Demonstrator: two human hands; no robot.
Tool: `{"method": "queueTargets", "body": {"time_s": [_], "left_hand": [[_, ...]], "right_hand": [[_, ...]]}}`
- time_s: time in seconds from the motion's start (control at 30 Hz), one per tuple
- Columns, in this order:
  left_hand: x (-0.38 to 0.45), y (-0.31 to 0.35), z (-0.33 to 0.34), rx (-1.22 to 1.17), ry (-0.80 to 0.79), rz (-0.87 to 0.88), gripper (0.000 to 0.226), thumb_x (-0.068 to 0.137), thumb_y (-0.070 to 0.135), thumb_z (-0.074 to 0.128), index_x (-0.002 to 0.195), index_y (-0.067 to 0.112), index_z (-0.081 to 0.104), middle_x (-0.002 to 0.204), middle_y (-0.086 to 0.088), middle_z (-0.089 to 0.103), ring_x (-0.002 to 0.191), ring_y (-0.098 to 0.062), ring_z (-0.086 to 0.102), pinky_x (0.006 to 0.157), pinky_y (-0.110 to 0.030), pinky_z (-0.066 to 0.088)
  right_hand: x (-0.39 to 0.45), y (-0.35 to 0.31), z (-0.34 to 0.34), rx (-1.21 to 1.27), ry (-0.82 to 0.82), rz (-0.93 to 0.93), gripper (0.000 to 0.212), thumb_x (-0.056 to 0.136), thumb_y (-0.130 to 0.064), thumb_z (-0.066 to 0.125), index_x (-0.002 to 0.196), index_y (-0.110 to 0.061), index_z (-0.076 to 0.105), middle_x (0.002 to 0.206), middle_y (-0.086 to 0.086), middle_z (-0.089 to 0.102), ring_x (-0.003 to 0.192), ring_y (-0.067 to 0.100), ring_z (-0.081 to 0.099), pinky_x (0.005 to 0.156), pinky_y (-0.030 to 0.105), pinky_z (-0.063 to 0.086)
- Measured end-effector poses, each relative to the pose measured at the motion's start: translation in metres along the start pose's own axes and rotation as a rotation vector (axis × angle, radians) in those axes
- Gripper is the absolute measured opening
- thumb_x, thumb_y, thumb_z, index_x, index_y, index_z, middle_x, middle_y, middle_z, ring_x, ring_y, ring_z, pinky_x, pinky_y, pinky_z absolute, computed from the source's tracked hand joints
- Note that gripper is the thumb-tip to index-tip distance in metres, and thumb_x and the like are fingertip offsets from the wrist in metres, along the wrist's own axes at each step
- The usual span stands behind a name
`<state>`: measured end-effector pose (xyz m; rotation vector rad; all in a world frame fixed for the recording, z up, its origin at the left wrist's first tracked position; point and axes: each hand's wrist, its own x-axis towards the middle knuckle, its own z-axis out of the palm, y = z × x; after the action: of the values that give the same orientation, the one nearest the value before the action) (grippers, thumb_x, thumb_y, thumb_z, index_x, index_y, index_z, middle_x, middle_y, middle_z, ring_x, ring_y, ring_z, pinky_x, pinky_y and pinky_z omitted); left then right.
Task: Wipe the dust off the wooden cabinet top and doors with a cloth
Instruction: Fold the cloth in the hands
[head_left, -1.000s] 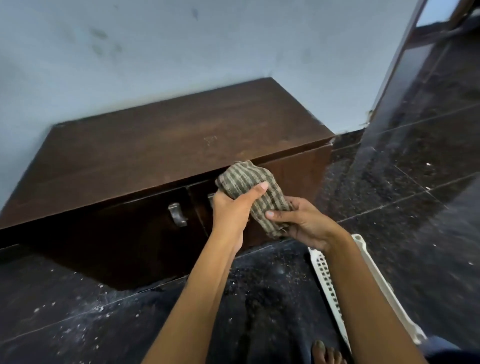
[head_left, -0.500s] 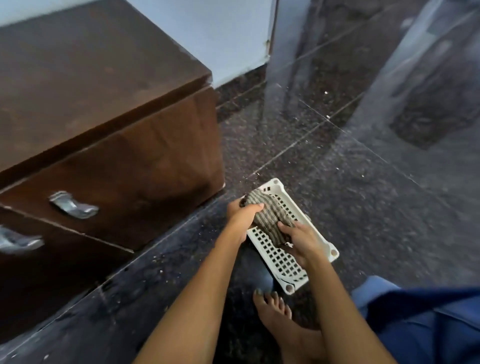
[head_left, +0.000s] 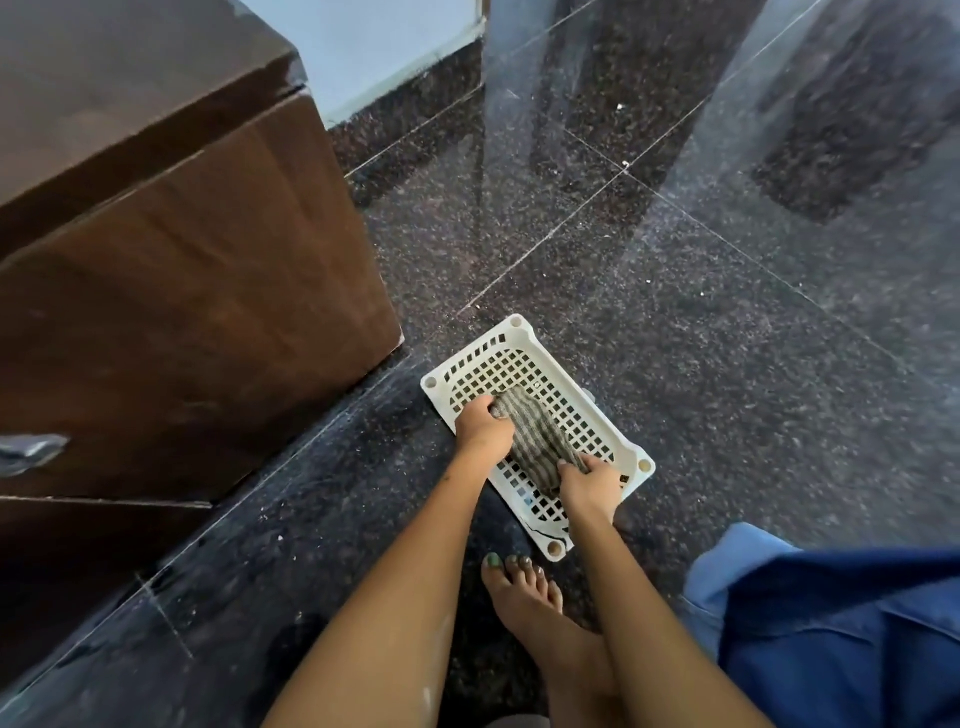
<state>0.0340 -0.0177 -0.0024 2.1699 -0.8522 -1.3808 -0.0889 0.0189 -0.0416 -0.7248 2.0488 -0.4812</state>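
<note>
The striped cloth (head_left: 535, 439), bunched into a long roll, lies inside a white perforated plastic basket (head_left: 597, 415) that sits on the dark speckled granite floor (head_left: 727, 364). The left hand (head_left: 483, 428) grips the far end of the cloth, fingers curled round it, while the right hand (head_left: 589, 486) pinches the near end against the basket's lattice bottom (both hands reach down into the basket). The wooden cabinet (head_left: 182, 260) stands to the left, its corner close to the basket but not touching it; its brown door faces the camera and a metal handle (head_left: 31, 452) shows at the left edge, blurred. A bare foot (head_left: 530, 597) with green-painted toenails rests on the floor just beside the basket's near corner, between the two forearms. Blue fabric (head_left: 831, 623) of the person's clothing fills the lower right. A pale blue wall (head_left: 374, 47) rises behind the cabinet.
</note>
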Motion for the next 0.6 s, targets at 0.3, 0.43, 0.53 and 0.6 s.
{"method": "queueTargets", "body": {"time_s": [0.3,0.43,0.53,0.6], "left_hand": [[0.008,-0.005,-0.001,-0.057,-0.045,-0.043,0.053,0.091,0.002,0.043,0.141,0.016,0.037,0.142,-0.006,0.041,0.121,-0.023,0.047,0.086,-0.025,0.040],[0.014,-0.007,-0.003,-0.081,-0.109,-0.065,0.058,0.092,0.004,0.043,0.147,0.017,0.027,0.149,-0.005,0.034,0.133,-0.024,0.037,0.103,-0.032,0.036],[0.019,-0.009,-0.004,-0.080,-0.143,-0.072,0.061,0.093,0.004,0.043,0.148,0.018,0.022,0.152,-0.004,0.029,0.137,-0.024,0.032,0.109,-0.037,0.030],[0.023,-0.011,-0.005,-0.090,-0.161,-0.070,0.063,0.093,0.004,0.043,0.149,0.020,0.018,0.154,-0.003,0.025,0.138,-0.023,0.029,0.111,-0.038,0.027]], "right_hand": [[0.002,0.005,0.003,-0.076,-0.073,-0.100,0.038,0.091,-0.012,0.059,0.128,-0.007,0.054,0.113,0.013,0.065,0.087,0.023,0.061,0.071,0.030,0.048],[0.005,0.001,0.003,-0.049,-0.094,-0.120,0.042,0.093,-0.009,0.055,0.135,-0.007,0.048,0.120,0.012,0.062,0.087,0.021,0.060,0.072,0.029,0.047],[0.009,-0.004,0.004,-0.033,-0.084,-0.121,0.047,0.094,-0.007,0.053,0.139,-0.010,0.042,0.127,0.008,0.058,0.078,0.018,0.060,0.063,0.025,0.047],[0.012,-0.008,0.004,-0.012,-0.083,-0.112,0.048,0.094,-0.006,0.052,0.141,-0.011,0.040,0.130,0.007,0.055,0.071,0.014,0.057,0.054,0.020,0.043]]}}
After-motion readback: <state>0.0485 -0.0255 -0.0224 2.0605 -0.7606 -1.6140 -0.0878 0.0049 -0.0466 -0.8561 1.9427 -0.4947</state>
